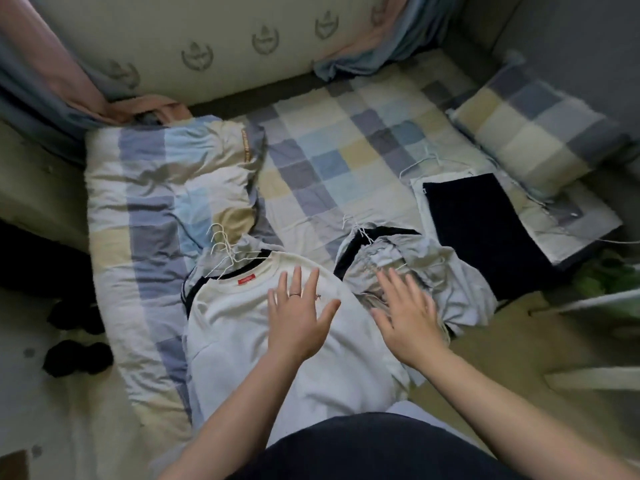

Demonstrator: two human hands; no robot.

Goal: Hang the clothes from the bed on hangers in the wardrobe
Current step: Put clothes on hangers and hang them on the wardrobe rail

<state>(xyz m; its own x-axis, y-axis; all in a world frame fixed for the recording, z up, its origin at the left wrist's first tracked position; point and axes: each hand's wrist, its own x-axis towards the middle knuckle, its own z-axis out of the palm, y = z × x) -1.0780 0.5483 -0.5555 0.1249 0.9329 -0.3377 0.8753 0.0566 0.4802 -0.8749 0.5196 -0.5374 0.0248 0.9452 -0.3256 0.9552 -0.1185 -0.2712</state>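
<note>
On the bed [332, 157] just in front of you, the white shirt [242, 327] lies spread flat with its collar pointing away from you and a red label [246, 280] showing inside the neck. Your left hand [298, 317] is over the shirt's upper right part, palm down, fingers straight and spread wide, holding nothing; a ring [295, 294] sits on one finger. You cannot tell from here whether the palm presses the cloth or hovers just above it. Your right hand [405, 313] is just right of the shirt, also flat and wide open with nothing in it. It is blurred, and its fingers are over the near edge of a crumpled grey garment [415, 268]. That garment lies just beside the shirt's right shoulder, with dark trim along its left edge and a white wire hanger [356, 232] poking out at its far end. A bunch of white hangers [221, 249] lies at the left side of the shirt's collar, hooks pointing away. Farther right of the shirt, past the grey garment, a folded dark cloth [485, 230] lies on a pale one. Left of the shirt and beyond it runs a rolled checked quilt [162, 188]. A checked pillow [540, 123] sits far to the shirt's upper right. On the floor, well left of the shirt, lie two dark bundles [78, 355].
</note>
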